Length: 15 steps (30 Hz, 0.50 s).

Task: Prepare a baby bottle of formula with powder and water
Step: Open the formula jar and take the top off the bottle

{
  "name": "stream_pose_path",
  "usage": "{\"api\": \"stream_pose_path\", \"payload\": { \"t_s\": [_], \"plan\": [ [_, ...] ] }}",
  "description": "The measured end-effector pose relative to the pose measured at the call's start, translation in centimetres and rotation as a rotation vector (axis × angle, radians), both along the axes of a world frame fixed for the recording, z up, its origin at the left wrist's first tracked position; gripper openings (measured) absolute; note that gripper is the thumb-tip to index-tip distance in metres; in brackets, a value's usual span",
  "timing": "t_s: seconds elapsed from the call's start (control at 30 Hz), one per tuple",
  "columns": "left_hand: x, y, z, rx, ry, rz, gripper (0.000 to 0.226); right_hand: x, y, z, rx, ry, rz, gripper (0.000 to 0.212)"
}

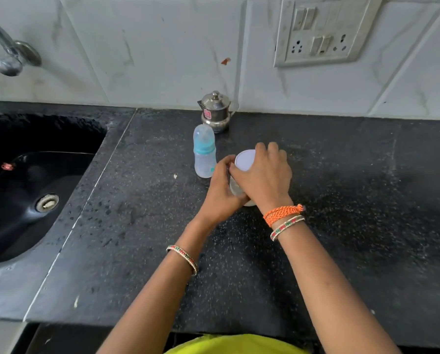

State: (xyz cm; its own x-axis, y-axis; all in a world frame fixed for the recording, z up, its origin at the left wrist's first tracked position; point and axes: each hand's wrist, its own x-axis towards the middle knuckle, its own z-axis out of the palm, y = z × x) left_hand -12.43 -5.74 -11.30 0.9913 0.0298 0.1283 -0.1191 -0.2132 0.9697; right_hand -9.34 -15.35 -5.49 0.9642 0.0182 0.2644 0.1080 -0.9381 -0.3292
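Observation:
A clear baby bottle with a blue collar and a clear cap stands upright on the black countertop. Just right of it stands a small clear container with a white lid. My left hand grips the container's body from the left. My right hand curls over the white lid from the right. Most of the container is hidden by both hands, so its contents cannot be made out.
A small lidded steel pot stands behind the bottle against the tiled wall. A black sink with a steel tap lies to the left. A switch and socket panel is on the wall, upper right.

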Motion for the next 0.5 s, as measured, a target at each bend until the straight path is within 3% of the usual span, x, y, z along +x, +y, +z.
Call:
{"api": "stream_pose_path", "payload": {
  "t_s": [0.13,0.5],
  "plan": [
    [0.5,-0.5,-1.0,-0.044,0.068,-0.023,0.105,0.1,0.4,0.9,-0.164,0.014,0.064,0.064],
    [1.2,-0.2,-1.6,-0.039,0.005,0.07,0.072,1.8,-1.7,1.6,-0.261,0.052,0.347,0.061]
  ]
}}
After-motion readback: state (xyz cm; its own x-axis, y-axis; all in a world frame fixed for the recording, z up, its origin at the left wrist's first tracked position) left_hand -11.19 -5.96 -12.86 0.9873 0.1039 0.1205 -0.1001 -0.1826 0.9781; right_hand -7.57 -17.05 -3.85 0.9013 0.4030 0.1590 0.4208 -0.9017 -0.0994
